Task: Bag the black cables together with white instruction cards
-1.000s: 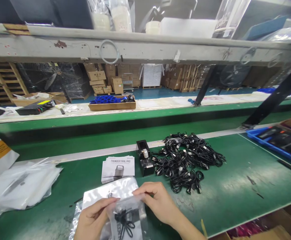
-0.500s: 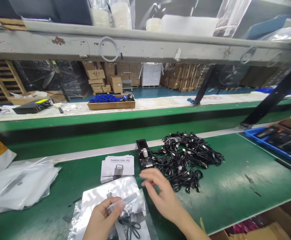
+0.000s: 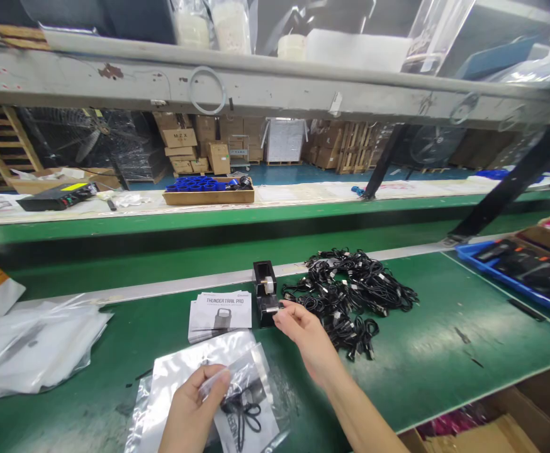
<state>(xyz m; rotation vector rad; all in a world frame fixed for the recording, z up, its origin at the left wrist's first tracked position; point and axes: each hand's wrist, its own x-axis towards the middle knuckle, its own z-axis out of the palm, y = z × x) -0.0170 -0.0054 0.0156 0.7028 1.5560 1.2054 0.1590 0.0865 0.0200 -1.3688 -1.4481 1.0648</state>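
My left hand (image 3: 198,406) pinches the folded edge of a clear plastic bag (image 3: 268,412). A coiled black cable (image 3: 243,418) and a printed sheet show through the film. At the front of a black tape dispenser (image 3: 263,286), my right hand (image 3: 306,336) has thumb and forefinger together, close to the cutting edge; a bit of tape between them is too small to make out surely. Left of the dispenser lies a stack of "Thunder Trail Pro" leaflets (image 3: 222,311). More flat clear bags (image 3: 175,371) lie under my left hand.
A heap of black cables (image 3: 360,286) spreads right of the dispenser. Further right stands a blue tray (image 3: 473,257) of black items. Clear bags holding white sheets (image 3: 34,352) lie at the left. A shelf beam (image 3: 275,85) crosses overhead; a box of blue parts (image 3: 209,196) stands behind.
My right hand has moved up and forward to the tape dispenser, and its fingers have closed into a pinch. My left hand keeps its hold on the bag.
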